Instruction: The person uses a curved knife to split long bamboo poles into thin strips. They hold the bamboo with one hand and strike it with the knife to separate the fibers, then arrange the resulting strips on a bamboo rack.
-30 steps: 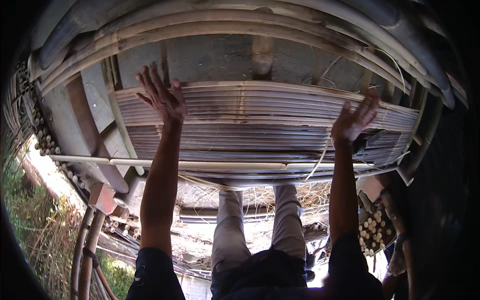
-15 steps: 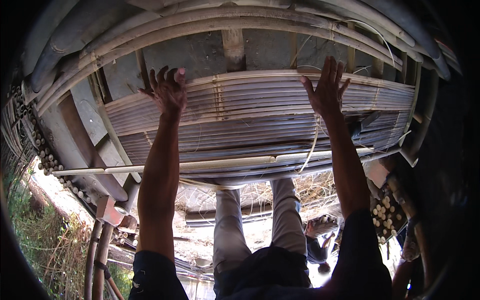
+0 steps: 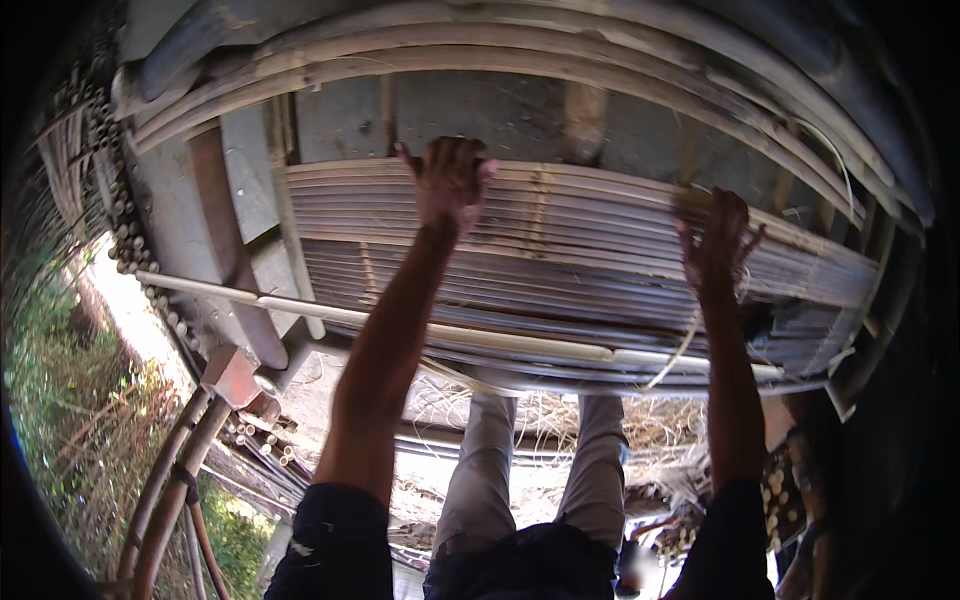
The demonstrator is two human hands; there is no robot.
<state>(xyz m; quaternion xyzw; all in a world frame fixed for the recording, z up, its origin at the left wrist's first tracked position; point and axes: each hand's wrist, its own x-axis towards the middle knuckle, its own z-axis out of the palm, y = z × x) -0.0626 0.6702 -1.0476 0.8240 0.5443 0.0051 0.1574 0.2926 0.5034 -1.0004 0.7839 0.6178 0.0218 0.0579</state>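
A panel of thin bamboo strips [image 3: 620, 215], bound with cross ties, lies in front of me. Over its far edge my left hand [image 3: 450, 190] reaches, thumb and little finger apart and the middle fingers bent. My right hand [image 3: 715, 245] is farther right, over the same edge strips, with its fingers apart and partly blurred. Neither hand visibly holds anything; whether the fingertips press on the strips I cannot tell. A pale bamboo pole [image 3: 540, 343] crosses the panel's near side. Close to my right wrist a light, thin strip [image 3: 680, 350] hangs down across the panel.
Thick bamboo rails [image 3: 480, 62] curve along the far side. At the left stand a brick-like block [image 3: 232, 377] on bamboo legs and stacked bamboo poles [image 3: 125, 225]. Loose shavings [image 3: 665, 425] lie on the ground beyond the near edge. Another person [image 3: 630, 570] is partly visible at lower right.
The view has swung, so the panel sits farther right and tilts down to the right. My left hand's fingers are more bent than before. Both hands remain near the panel's far edge.
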